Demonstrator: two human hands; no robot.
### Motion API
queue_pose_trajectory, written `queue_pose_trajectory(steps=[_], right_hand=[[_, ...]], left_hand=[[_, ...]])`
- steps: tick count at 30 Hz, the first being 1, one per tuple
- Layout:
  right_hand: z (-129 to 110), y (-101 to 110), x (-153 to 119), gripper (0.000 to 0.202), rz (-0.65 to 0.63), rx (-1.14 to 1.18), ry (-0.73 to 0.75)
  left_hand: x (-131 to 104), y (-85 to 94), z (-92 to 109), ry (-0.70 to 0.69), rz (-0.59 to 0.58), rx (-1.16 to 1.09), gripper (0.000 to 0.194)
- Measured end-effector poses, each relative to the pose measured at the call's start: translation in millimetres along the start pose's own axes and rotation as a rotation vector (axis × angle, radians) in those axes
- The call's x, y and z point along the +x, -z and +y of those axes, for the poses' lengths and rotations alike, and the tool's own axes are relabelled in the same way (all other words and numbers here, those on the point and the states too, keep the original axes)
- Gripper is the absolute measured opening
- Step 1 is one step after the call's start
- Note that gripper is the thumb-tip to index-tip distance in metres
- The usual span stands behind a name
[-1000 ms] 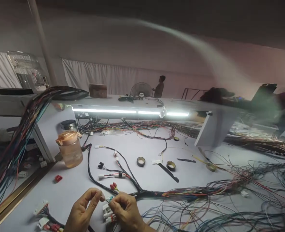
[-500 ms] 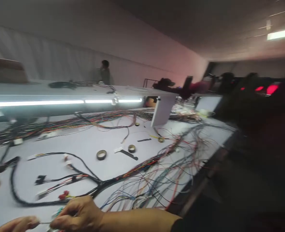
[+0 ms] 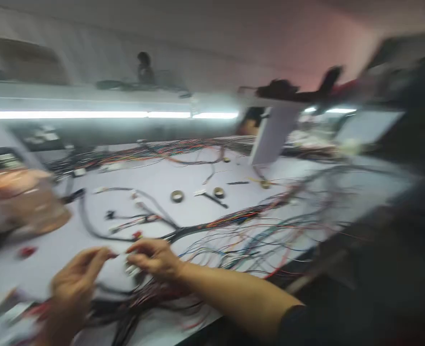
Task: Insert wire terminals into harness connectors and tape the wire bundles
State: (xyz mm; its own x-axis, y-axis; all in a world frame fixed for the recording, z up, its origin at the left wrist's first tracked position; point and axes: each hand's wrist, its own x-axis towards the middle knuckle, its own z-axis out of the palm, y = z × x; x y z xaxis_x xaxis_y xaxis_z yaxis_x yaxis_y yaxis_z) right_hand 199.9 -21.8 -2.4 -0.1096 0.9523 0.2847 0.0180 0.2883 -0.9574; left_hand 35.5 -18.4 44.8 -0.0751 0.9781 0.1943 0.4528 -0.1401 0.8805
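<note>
My left hand (image 3: 77, 278) is at the lower left, its thumb and forefinger pinched on something small and reddish, too blurred to name. Just to its right, my right hand (image 3: 154, 258) has its fingers closed beside a pale connector (image 3: 130, 268); what it pinches is hard to make out. A small gap parts the fingertips of the two hands. Behind them a black-wrapped wire harness (image 3: 178, 233) branches over the white table (image 3: 143, 180), with a red connector (image 3: 137, 235) near my right hand. Dark and reddish wires (image 3: 151, 300) lie below my hands.
Two tape rolls (image 3: 177, 196) (image 3: 218, 192) and a black strip (image 3: 215, 200) lie mid-table. Loose wires (image 3: 241, 245) spread to the right. A clear bag (image 3: 35, 202) stands at left. Wire bundles run under a lit shelf, with an upright white panel (image 3: 275, 134). A person (image 3: 145, 69) is beyond.
The view has shifted down and left, so both hands appear higher and more of the near table shows. The thin strand seen between the hands earlier is no longer distinct.
</note>
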Motion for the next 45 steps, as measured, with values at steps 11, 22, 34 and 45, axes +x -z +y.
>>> queue_pose_trajectory(steps=[11, 22, 34, 45], right_hand=[[-9.7, 6.5, -19.3, 0.023, -0.001, 0.002, 0.008], [-17.5, 5.6, -19.9, 0.018, 0.015, -0.028, 0.099], [-15.9, 5.3, -20.1, 0.018, 0.001, 0.014, 0.060], [-17.0, 7.2, -20.7, 0.016, 0.019, 0.020, 0.061]], left_hand=[[-8.6, -3.3, -0.1, -0.149, -0.080, -0.219, 0.020], [-11.6, -6.1, 4.8, -0.161, -0.201, -0.249, 0.018], [-11.2, -2.7, 7.4, -0.159, -0.276, -0.191, 0.022], [-11.2, -2.2, 6.8, -0.075, -0.309, -0.286, 0.020]])
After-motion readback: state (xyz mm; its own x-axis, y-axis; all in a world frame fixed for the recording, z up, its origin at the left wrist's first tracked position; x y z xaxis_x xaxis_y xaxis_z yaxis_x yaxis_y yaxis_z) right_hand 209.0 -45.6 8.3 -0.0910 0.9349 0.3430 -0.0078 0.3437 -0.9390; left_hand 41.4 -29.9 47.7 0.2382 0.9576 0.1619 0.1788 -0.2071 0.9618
